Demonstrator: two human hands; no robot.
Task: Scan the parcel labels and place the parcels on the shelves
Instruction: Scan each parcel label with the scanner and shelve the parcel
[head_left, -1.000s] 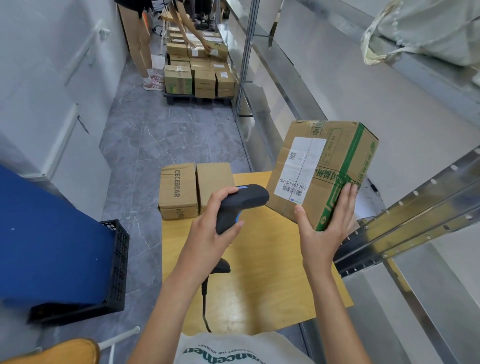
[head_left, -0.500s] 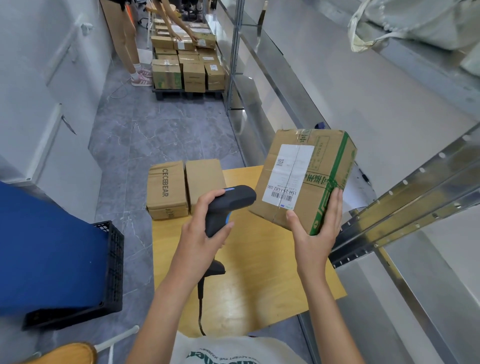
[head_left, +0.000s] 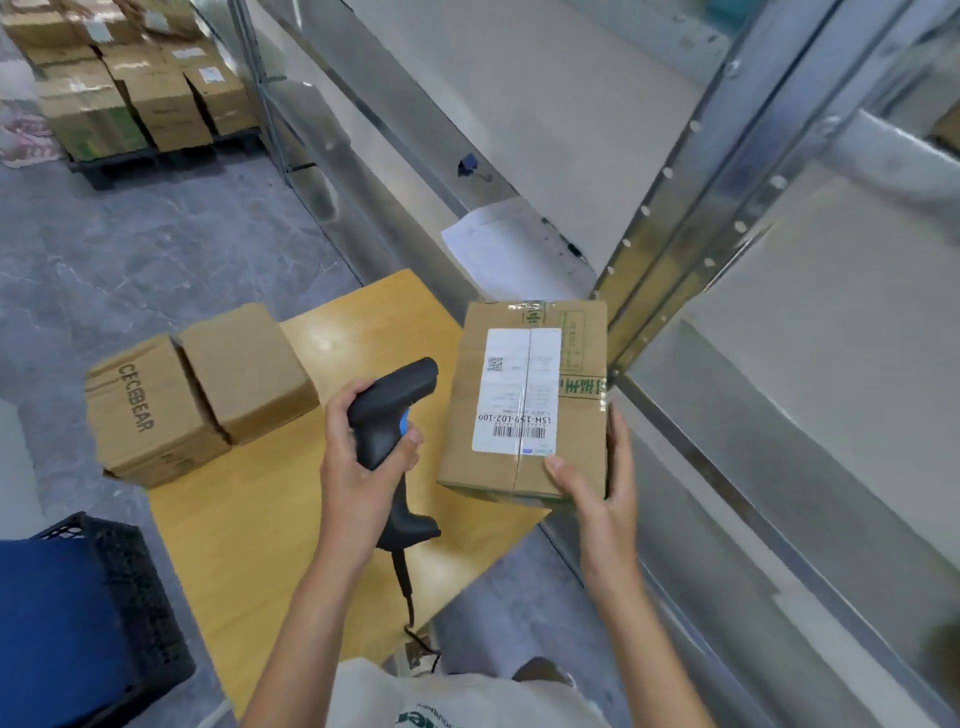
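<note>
A person's right hand (head_left: 597, 499) grips a labelled parcel (head_left: 524, 400) by its near corner above the wooden table (head_left: 260, 519), beside the metal shelves (head_left: 675, 208); the left hand (head_left: 358, 467) curls around a black scanner (head_left: 387, 421)

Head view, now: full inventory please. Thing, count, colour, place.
held parcel: 1, brown with green tape and a white label, above the table's right edge
barcode scanner: 1, black with a blue trigger, corded, left of the held parcel
table parcels: 2, brown, side by side at the table's far left corner
table: 1, light wood, centre
stacked parcels: several, brown, on a dark pallet, top left
shelving: grey metal, right
paper sheet: 1, white, on the shelf
crate: 1, black, bottom left
left hand: grips the scanner
right hand: holds the parcel's near right corner
</note>
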